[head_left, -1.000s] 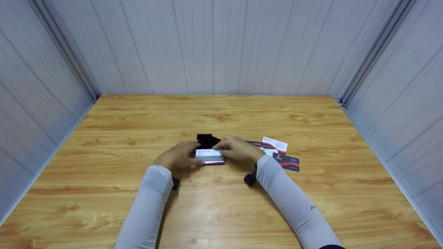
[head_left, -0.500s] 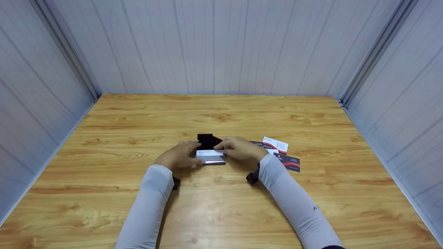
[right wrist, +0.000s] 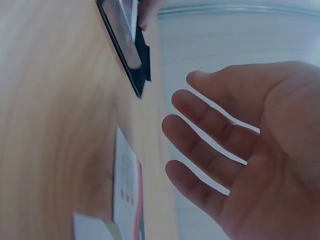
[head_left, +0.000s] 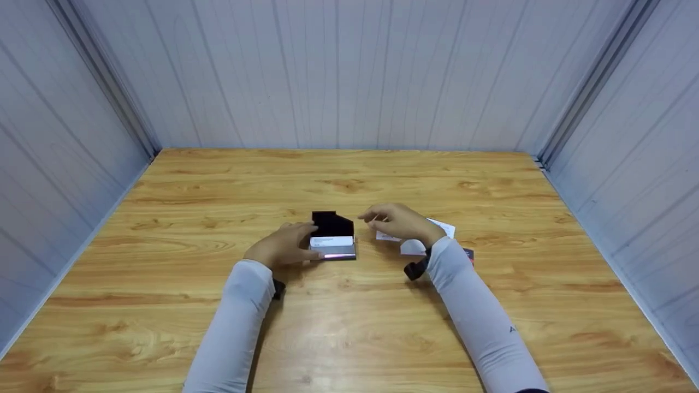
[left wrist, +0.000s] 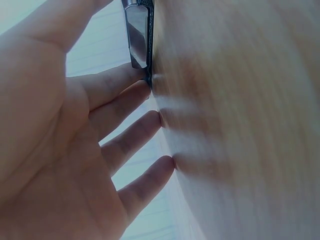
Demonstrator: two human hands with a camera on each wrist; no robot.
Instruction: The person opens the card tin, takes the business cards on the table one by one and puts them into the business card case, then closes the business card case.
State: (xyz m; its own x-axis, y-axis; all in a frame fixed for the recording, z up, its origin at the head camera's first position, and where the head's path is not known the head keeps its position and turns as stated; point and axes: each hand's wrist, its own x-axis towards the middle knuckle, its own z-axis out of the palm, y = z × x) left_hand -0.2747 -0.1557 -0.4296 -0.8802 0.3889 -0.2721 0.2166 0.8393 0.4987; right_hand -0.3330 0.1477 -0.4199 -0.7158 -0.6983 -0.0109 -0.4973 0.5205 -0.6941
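Observation:
On the table lies a business card case [head_left: 333, 252] with its dark lid [head_left: 332, 224] folded back and white business cards [head_left: 331, 241] inside. My left hand [head_left: 281, 245] holds the case at its left side, thumb at the front corner and fingers near the lid. In the left wrist view the other fingertips [left wrist: 167, 162] touch the tabletop beside the case [left wrist: 137, 35]. My right hand [head_left: 401, 221] hovers to the right of the case, its fingers loosely bent with nothing between them. Loose business cards [right wrist: 126, 185] lie below it, partly hidden by the hand and wrist.
A wood-grain table [head_left: 338, 327] carries everything. Pale panelled walls [head_left: 338, 76] stand at its back and both sides. One dark card [head_left: 469, 254] shows past the right sleeve.
My right hand has let go at the case and moved right, over the loose cards. The cards in the case are now uncovered. The left hand stays in place.

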